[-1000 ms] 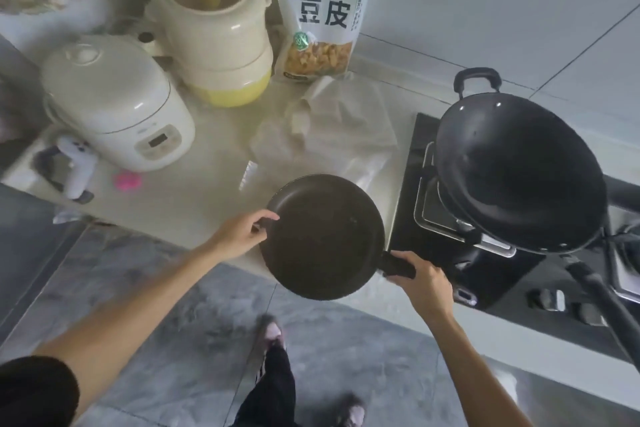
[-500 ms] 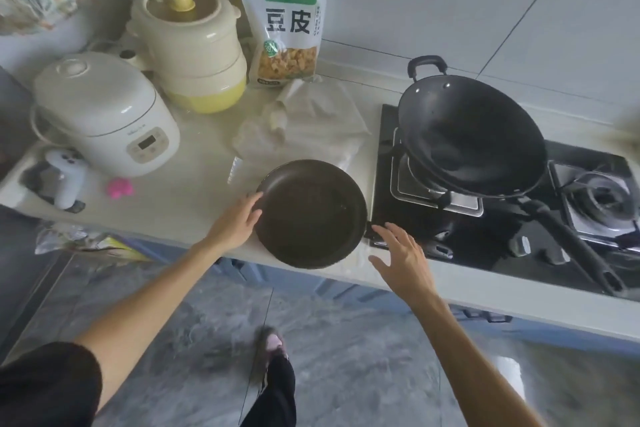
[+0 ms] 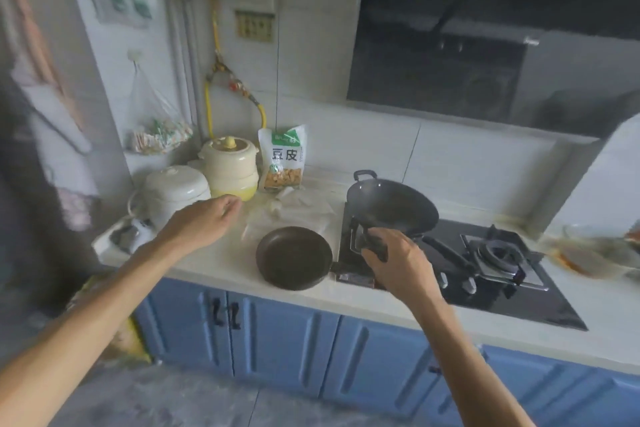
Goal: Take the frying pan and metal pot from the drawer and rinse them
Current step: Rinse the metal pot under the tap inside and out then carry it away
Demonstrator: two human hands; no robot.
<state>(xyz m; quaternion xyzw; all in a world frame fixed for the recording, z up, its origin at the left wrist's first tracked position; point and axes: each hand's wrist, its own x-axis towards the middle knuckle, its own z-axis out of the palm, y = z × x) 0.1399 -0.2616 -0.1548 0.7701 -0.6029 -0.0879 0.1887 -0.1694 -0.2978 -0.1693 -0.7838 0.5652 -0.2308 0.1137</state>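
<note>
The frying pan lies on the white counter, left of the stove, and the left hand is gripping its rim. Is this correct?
Not quite. In the head view the frying pan does lie on the white counter, left of the stove, but the left hand is not gripping its rim: it hangs open above the counter, apart from the pan.

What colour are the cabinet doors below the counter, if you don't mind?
The cabinet doors are blue with dark handles, seen clearly in the head view.
</note>
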